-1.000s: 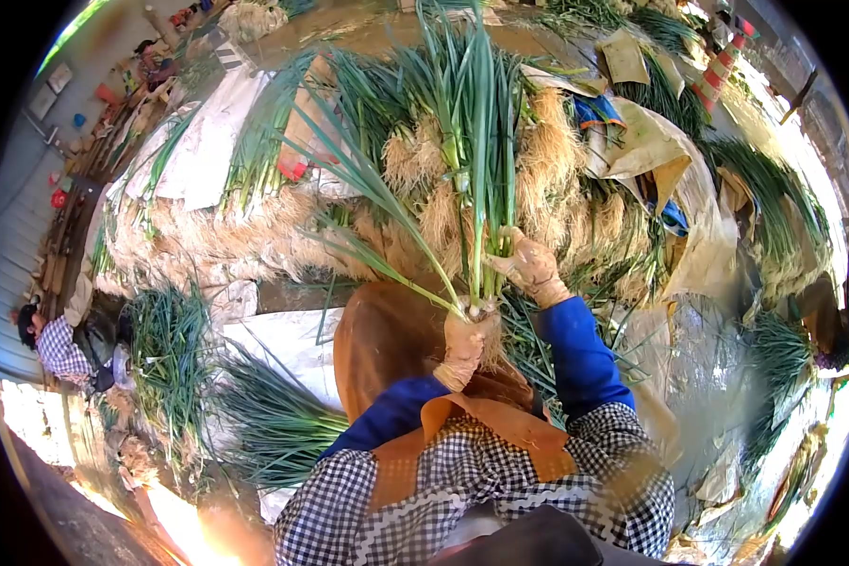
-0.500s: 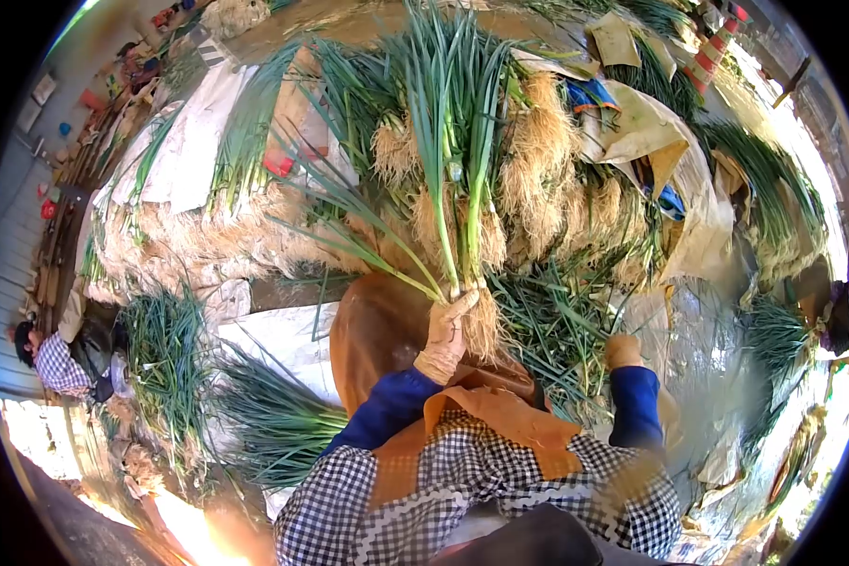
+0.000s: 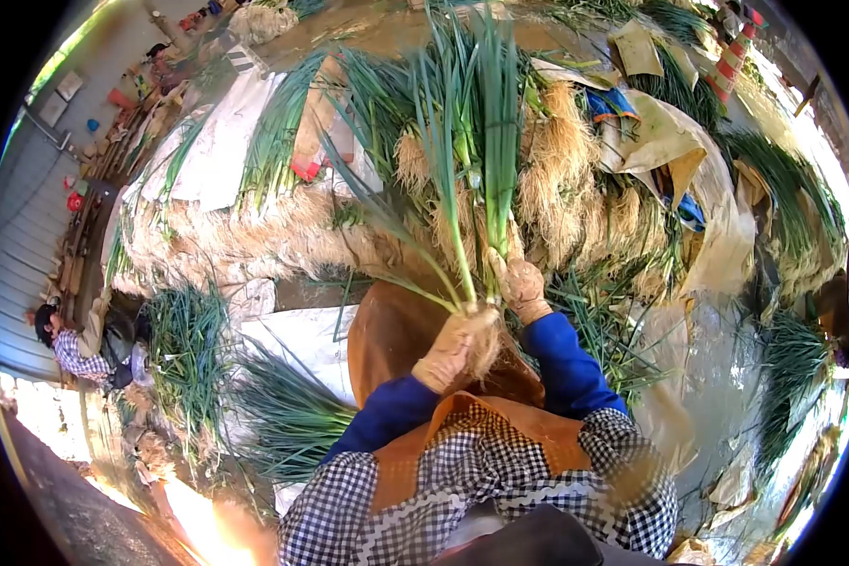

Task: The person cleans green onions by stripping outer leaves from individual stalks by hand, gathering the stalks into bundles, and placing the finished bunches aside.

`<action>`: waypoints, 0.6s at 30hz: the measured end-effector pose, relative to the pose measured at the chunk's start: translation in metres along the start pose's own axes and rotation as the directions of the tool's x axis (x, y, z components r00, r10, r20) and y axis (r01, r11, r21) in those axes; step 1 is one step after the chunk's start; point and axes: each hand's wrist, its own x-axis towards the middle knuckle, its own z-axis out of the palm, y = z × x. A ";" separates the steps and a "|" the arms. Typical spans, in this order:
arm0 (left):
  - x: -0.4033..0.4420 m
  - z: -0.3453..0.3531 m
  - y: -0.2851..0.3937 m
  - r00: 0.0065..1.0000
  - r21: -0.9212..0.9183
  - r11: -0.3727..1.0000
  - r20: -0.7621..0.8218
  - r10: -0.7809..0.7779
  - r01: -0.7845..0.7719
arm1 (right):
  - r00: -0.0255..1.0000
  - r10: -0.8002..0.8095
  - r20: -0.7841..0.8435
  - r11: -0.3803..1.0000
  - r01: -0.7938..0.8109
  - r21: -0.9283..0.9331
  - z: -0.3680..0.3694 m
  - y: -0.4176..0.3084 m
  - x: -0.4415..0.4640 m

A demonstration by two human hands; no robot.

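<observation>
Upright in front of my apron, a small bunch of green onions has long leaves pointing away and pale stringy roots hanging down. My gloved left hand is closed around its lower end, just above the roots. One stalk leans out to the left from that grip. My gloved right hand is at the right side of the bunch, its fingers closed on the stalks a little higher than my left hand. The exact finger contact is partly hidden. A brown apron covers my lap below.
Beyond lies a long heap of green onions with roots facing me, partly under sacks. A loose pile lies left, and trimmed leaves lie right. A co-worker sits far left. A striped cone stands far right.
My right hand has come in from the right to the stalks above my left hand. The left hand has lowered slightly with the bunch, and the view has shifted a little.
</observation>
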 end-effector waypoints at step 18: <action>0.023 0.020 -0.013 0.990 -0.368 0.930 0.139 0.026 0.028 | 0.954 0.028 0.300 0.994 0.004 -0.106 -0.059 0.081 -0.087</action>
